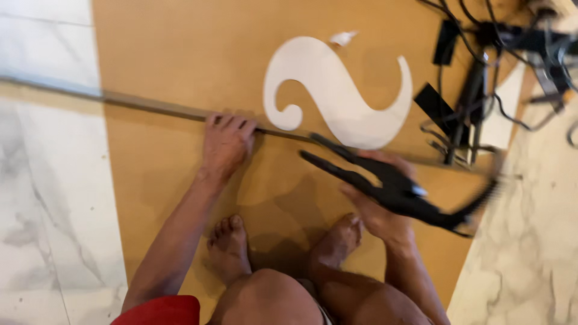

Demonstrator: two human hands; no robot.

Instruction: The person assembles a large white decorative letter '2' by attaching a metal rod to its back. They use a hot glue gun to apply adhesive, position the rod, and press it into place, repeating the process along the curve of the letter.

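A long metal strip (156, 108) is pressed flat onto a brown board (168, 54) by the left hand (227, 144), while a black clamp (391, 186) is gripped in the right hand (376, 207), seemingly for fastening the strip.

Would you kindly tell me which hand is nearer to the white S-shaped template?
The right hand, gripping the black clamp, sits just below the white S-shaped template. The left hand rests on the metal straightedge, left of it.
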